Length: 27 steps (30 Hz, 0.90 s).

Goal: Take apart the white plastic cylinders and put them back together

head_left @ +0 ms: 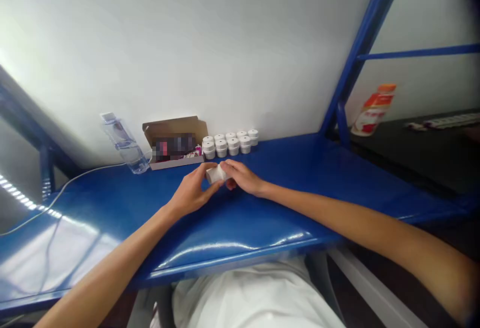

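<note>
A small white box [215, 173] is held between both hands just above the blue table [300, 188]. My left hand [191, 191] grips its left side with thumb and fingers. My right hand [243, 176] closes over its right end, fingers curled on top. Behind the hands, several small white jars [229, 143] stand in rows against the wall. An open cardboard carton [175, 143] sits to their left.
A clear plastic water bottle [125, 144] stands left of the carton, with a white cable [67, 183] trailing across the table's left part. A blue shelf frame [356, 53] rises at right. Beyond it an orange-capped bottle [374, 109] stands on a dark surface.
</note>
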{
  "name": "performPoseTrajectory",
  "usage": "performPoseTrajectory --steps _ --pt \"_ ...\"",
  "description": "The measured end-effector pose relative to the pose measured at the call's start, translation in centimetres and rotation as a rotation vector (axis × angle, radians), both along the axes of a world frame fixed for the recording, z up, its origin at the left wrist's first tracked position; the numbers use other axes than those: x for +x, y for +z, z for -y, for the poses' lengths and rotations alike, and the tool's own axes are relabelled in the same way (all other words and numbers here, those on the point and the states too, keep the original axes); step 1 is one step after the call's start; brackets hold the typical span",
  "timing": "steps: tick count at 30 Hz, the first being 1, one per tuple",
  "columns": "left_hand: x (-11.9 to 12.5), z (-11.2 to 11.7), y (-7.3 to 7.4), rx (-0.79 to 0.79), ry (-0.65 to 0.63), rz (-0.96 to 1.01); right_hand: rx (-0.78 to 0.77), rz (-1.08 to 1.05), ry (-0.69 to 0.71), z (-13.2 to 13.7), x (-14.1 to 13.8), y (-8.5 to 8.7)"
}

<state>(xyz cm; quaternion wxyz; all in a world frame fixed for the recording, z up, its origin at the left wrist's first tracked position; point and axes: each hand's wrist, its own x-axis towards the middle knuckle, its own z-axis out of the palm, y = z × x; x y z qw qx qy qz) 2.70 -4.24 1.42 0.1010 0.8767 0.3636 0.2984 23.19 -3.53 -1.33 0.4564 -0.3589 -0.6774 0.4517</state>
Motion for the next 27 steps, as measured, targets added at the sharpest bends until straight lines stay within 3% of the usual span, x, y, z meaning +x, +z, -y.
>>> performPoseTrajectory --steps 4,10,12,15,18,20,23,27 --pt "-0.2 -0.3 -0.1 0.015 0.038 0.009 0.067 -0.112 0.064 0.0 -0.1 0.0" --pt "-0.3 -0.2 0.6 -0.026 -0.006 0.138 0.249 -0.026 -0.002 0.3 0.3 0.3" --pt "-0.2 -0.3 0.5 -0.151 -0.037 0.226 0.424 0.079 -0.025 0.2 0.8 0.4" --pt "0.1 -0.8 -0.1 -0.465 -0.094 0.411 0.719 0.293 -0.039 -0.2 1.6 0.7" --pt "0.3 -1.9 -0.8 -0.745 -0.050 0.600 0.850 0.482 -0.090 -1.2 2.6 0.8" --pt "0.0 -2.8 -1.1 -0.841 0.010 0.705 0.807 0.565 -0.215 -2.1 3.6 0.9" --pt "-1.1 -4.0 -1.0 -0.892 0.042 0.798 0.586 0.660 -0.482 -3.8 6.0 0.8" --pt "-2.6 -5.1 -1.1 -0.802 0.114 0.767 0.384 0.679 -0.757 -6.9 10.9 0.1"
